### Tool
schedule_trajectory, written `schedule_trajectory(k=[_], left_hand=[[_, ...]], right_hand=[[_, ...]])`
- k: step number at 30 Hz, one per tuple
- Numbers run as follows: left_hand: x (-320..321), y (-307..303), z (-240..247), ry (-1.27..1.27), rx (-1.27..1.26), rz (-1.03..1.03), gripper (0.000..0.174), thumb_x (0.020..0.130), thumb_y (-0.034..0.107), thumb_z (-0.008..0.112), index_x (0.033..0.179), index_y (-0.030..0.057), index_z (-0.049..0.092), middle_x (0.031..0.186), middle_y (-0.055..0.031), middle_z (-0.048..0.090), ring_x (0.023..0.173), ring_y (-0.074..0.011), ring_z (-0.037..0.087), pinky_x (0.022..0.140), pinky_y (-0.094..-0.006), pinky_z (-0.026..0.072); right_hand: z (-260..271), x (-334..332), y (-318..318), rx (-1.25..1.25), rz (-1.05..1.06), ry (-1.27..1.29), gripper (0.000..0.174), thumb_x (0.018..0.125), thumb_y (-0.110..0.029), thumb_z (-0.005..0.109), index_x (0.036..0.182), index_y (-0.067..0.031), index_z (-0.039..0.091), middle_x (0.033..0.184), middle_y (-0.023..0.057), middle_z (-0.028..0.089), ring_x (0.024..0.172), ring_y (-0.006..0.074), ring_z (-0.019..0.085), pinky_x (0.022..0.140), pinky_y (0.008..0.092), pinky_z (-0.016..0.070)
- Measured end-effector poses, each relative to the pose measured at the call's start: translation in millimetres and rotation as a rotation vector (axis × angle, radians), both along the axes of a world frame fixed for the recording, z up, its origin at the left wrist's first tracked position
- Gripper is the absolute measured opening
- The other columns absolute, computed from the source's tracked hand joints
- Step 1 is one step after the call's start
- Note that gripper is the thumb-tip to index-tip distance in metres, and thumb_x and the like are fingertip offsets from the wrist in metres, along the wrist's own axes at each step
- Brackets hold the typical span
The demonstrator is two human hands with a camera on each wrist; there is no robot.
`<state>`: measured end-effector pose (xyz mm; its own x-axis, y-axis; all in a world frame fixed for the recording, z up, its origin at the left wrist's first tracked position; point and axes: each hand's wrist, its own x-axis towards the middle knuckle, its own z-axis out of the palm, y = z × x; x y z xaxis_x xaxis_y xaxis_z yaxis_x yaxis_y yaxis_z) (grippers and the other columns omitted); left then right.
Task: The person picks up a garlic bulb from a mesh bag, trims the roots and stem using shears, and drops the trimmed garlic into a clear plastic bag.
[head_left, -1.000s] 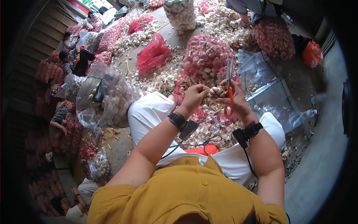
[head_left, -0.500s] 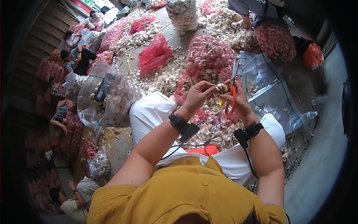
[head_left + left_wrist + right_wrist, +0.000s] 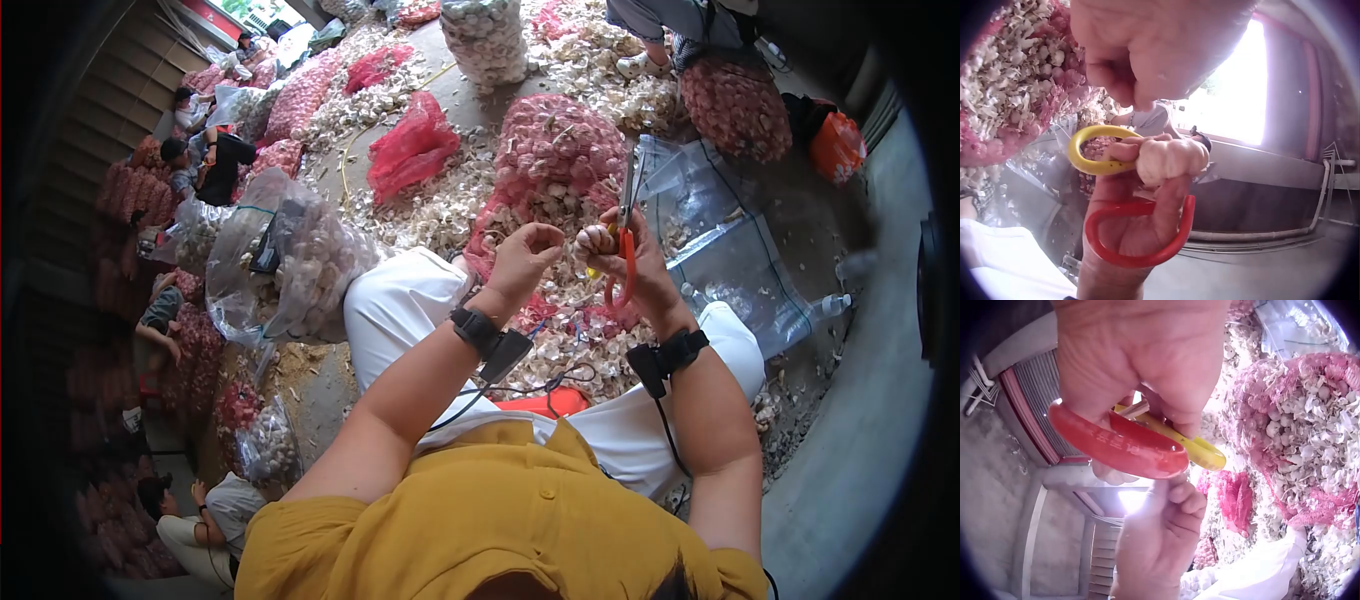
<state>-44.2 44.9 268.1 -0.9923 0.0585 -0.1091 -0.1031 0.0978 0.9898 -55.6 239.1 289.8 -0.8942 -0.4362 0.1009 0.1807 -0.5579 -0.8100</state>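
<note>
Head view: the right hand (image 3: 652, 272) grips scissors (image 3: 628, 252) and one garlic bulb (image 3: 597, 240); the left hand (image 3: 522, 260) is curled just beside, and I cannot tell what it holds. The bulb looks almost trimmed, but the garlic pile (image 3: 440, 205) waits.

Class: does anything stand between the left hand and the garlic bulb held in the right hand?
Nothing visible does. Only a bare gap separates the left hand from the garlic bulb; the scissors lie beside it.

Scissors (image 3: 624, 262): one loop red, one yellow. Garlic (image 3: 1169, 159): off-white. Sack (image 3: 560, 140): pink-red netting over pale bulbs. My shirt (image 3: 500, 510): mustard. Trousers (image 3: 400, 300): white.
</note>
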Motion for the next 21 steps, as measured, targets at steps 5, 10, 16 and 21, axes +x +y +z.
schedule_trajectory(k=[5,10,16,21], left_hand=[[0,1,37,-0.087,0.266,-0.066,0.031,0.092,0.024,0.058,0.113,0.0019,0.058,0.091,-0.0019,0.063,0.079,-0.0078,0.056,0.075,-0.0248,0.0434],[-10,1,48,-0.092,0.108,-0.254,0.029,0.091,0.027,0.059,0.106,0.0019,0.062,0.088,-0.0015,0.064,0.079,-0.0077,0.058,0.071,-0.0238,0.0449],[-17,1,42,-0.15,0.085,-0.273,0.022,0.089,0.022,0.062,0.096,0.0013,0.064,0.079,-0.0002,0.062,0.069,-0.0065,0.056,0.062,-0.0207,0.0441],[-14,8,47,-0.12,-0.141,-0.258,0.017,0.09,0.018,0.06,0.09,0.0016,0.063,0.073,0.0015,0.058,0.064,-0.0051,0.051,0.058,-0.0205,0.0418]], right_hand=[[-5,-2,-3,0.23,-0.154,0.172,0.054,0.072,0.002,0.075,0.114,-0.0058,0.043,0.099,0.0074,0.061,0.092,0.0148,0.062,0.083,0.0283,0.0519],[-7,1,-5,0.234,-0.139,0.254,0.055,0.072,0.001,0.075,0.115,-0.0081,0.043,0.099,0.0055,0.059,0.092,0.0135,0.061,0.081,0.0281,0.0524],[-9,4,-4,0.207,-0.065,0.263,0.057,0.072,0.004,0.073,0.119,-0.0091,0.042,0.096,0.0038,0.055,0.089,0.0123,0.058,0.079,0.0276,0.0524],[-11,6,-4,0.196,-0.044,0.267,0.058,0.071,0.004,0.074,0.117,-0.0087,0.042,0.096,0.003,0.054,0.089,0.0124,0.058,0.08,0.0278,0.0522]])
